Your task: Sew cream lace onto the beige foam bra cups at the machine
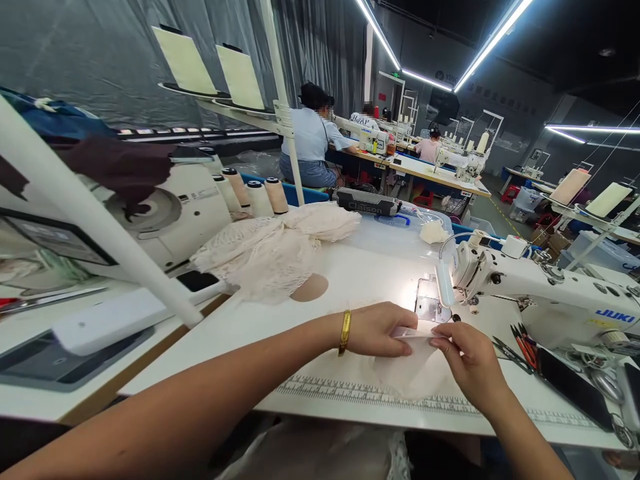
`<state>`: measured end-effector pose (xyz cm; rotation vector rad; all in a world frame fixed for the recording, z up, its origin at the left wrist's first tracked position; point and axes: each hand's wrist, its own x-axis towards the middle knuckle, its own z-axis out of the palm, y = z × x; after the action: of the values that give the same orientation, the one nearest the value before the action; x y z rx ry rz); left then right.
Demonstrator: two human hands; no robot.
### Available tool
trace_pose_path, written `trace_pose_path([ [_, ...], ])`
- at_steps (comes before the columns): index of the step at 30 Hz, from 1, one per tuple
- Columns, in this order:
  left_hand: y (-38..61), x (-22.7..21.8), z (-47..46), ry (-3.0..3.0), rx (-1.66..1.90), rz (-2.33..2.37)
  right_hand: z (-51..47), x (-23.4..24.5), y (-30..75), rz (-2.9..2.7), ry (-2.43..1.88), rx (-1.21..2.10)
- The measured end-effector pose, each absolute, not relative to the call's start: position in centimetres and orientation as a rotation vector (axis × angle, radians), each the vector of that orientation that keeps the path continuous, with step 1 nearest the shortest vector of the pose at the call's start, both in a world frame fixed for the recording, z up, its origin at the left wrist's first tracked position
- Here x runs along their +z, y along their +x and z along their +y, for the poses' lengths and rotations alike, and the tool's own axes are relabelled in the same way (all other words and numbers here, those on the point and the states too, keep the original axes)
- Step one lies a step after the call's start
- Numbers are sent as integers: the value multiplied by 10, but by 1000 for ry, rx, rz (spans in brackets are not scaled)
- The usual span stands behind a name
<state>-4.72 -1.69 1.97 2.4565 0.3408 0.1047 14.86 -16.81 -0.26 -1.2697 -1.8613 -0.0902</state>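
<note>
Sheer off-white fabric (407, 373) lies near the front edge of the sewing table, its upper edge folded between my two hands. My left hand (383, 331), with a gold bracelet at the wrist, grips the fold from the left, thumb over the cloth. From the right, my right hand (465, 353) pinches the same edge between thumb and fingers. Just beyond my hands is the lit needle plate (431, 308) of a white sewing machine (545, 283). More of the sheer cloth hangs below the table edge over my lap.
A heap of lacy cream fabric (280, 250) lies at the left back. Scissors (515, 353), red-handled tools (526, 347) and a dark phone (573, 387) rest at right. A ruler strip (350, 392) runs along the front. Thread cones (257, 199) and a white post (95, 207) stand left; other people sit at machines beyond.
</note>
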Motion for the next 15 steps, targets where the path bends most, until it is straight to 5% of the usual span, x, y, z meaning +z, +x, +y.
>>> trace_pose_path([
  [6,-57,17,-11,3124,788,314,-149,-24,152,-1926,-1276,-503],
  [15,-16,-22,-10,3227,546,-100,-115,-69,197,-2278,-1264,-477],
])
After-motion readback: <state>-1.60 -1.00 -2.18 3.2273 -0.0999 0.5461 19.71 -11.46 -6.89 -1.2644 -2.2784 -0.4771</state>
